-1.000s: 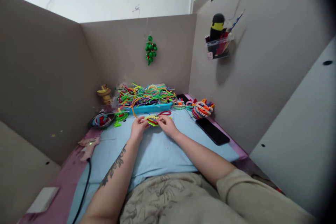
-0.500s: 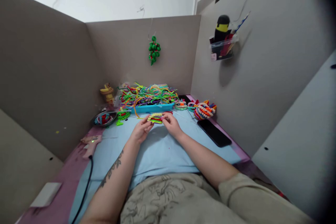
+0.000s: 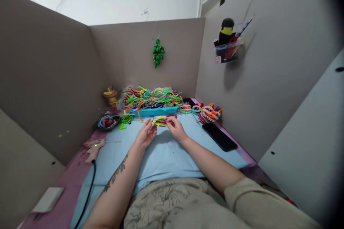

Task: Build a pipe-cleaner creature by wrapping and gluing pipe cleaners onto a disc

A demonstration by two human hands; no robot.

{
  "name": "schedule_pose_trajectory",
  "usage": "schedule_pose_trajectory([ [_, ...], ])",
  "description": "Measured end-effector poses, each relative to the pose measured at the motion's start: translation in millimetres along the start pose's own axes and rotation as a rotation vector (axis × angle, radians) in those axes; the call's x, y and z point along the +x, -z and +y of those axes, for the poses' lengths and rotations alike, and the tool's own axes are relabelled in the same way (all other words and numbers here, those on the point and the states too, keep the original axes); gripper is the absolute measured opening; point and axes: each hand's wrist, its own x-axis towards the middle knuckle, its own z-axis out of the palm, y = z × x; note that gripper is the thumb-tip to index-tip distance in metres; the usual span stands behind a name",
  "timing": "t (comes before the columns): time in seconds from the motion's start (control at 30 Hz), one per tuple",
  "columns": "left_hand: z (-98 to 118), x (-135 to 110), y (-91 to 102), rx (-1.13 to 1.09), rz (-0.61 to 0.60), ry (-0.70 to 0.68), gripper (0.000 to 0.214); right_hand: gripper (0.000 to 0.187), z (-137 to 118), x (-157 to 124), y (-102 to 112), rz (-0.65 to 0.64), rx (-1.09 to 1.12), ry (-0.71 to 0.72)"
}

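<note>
Between my hands is a small piece made of pipe cleaners [image 3: 160,121], with a bumpy yellow strand on top and red, green and purple strands below it. My left hand [image 3: 146,134] grips its left end, the thumb and forefinger closed on it and the other fingers loosely curled. At the right end, my right hand [image 3: 175,128] pinches the strands between thumb and fingertips. Both hands are raised just over the light blue cloth [image 3: 166,157]. Just behind them stands a blue tray [image 3: 158,111] heaped with loose, many-coloured pipe cleaners [image 3: 153,97].
To the left lie a pink glue gun [image 3: 94,149] with a black cord, a dark bowl [image 3: 107,123] and a green pipe-cleaner figure [image 3: 126,118]. A black phone [image 3: 219,137] and braided colourful pieces [image 3: 210,113] are on the right. Grey panels [image 3: 145,50] enclose the table.
My left hand's fingers have loosened and opened slightly, and the palm has turned up a little. The held piece stays in nearly the same place. The view has shifted slightly.
</note>
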Motion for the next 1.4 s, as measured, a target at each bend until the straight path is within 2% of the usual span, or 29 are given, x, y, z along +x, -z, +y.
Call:
schedule_pose_trajectory([
  [0.07, 2, -3, -1.6, 0.012, -0.057, -0.022, 0.051, 0.019, 2, 0, 0, -0.003, -0.005, 0.01],
  [0.13, 3, -5, -2.4, 0.0, -0.081, -0.05, 0.048, 0.017, 3, 1, 0, 0.011, -0.037, 0.044],
  [0.23, 4, -4, -2.0, -0.051, -0.037, -0.104, 0.037, 0.016, 0, -1, 1, 0.078, -0.174, 0.124],
  [0.3, 3, -4, -1.1, -0.066, -0.021, -0.14, 0.037, 0.016, -4, -4, 0, 0.097, -0.262, 0.17],
  [0.4, -1, -2, 0.2, -0.056, -0.014, -0.166, 0.046, 0.017, -10, -10, -6, 0.034, -0.291, 0.205],
  [0.57, -8, 0, 2.0, -0.018, 0.001, -0.155, 0.053, 0.017, -14, -18, -18, -0.052, -0.26, 0.161],
  [0.9, -13, 1, 3.2, 0.015, -0.019, -0.161, 0.06, 0.014, -9, -15, -18, 0.034, -0.28, 0.105],
  [1.23, -15, -1, 0.5, 0.005, -0.018, -0.163, 0.058, 0.012, -4, -15, -21, 0.039, -0.268, 0.075],
  [1.4, -16, 1, 1.0, -0.004, -0.017, -0.197, 0.057, 0.012, -1, -15, -24, -0.001, -0.272, 0.06],
])
